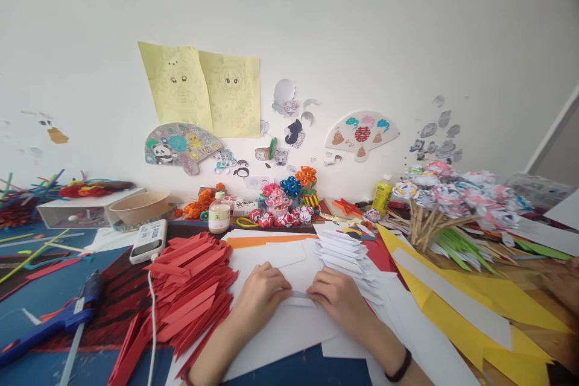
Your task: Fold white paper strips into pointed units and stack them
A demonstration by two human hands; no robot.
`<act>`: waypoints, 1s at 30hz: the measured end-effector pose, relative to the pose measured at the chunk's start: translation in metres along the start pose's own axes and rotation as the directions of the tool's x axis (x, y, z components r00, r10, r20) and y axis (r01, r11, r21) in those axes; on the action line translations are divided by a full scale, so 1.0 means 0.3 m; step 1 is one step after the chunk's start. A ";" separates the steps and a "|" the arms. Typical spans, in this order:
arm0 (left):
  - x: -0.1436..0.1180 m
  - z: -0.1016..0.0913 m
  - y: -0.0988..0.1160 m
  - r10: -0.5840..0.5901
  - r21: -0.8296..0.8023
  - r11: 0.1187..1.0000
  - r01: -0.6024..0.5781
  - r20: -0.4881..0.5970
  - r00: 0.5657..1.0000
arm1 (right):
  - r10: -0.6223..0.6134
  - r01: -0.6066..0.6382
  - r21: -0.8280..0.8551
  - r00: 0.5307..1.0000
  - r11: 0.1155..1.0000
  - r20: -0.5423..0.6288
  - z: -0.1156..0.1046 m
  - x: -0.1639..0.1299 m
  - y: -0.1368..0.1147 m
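Note:
Both my hands pinch a small folded strip of white paper (299,300) above white sheets (275,338). My left hand (265,288) grips the strip's left end between thumb and fingers. At the other end, my right hand (333,293) closes on it the same way, with a dark band on that wrist. A heap of folded red paper strips (194,283) lies left of my left hand. Just beyond my right hand is a stack of folded white paper pieces (344,250).
At left are a blue glue gun (79,307), a white device (148,241) with a cable, and a bowl (139,208). Yellow paper (456,325) and paper flowers on sticks (434,199) stand right. A small bottle (219,214) is behind. Another person's hand (563,283) shows far right.

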State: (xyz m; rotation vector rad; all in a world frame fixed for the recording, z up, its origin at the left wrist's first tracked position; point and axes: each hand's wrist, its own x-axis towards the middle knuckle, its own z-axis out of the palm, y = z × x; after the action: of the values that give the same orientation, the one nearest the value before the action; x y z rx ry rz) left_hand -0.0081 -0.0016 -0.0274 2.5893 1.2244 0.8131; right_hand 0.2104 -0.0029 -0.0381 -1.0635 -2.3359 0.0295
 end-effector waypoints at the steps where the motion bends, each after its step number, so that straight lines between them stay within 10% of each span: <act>1: -0.001 0.005 0.000 0.003 0.009 1.000 -0.003 -0.001 1.000 | -0.008 0.008 -0.009 1.000 1.000 -0.002 0.001 -0.001 0.001; 30: -0.008 0.027 0.008 0.174 0.340 0.918 -0.204 0.116 0.978 | -0.061 0.062 -0.081 0.998 0.995 0.011 0.039 -0.007 -0.019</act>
State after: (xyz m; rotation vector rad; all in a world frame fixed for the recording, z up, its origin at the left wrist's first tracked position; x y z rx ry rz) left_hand -0.0034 -0.0043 -0.0342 3.0325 1.2023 0.5487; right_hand 0.2016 -0.0059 -0.0475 -1.0313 -2.3937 -0.0848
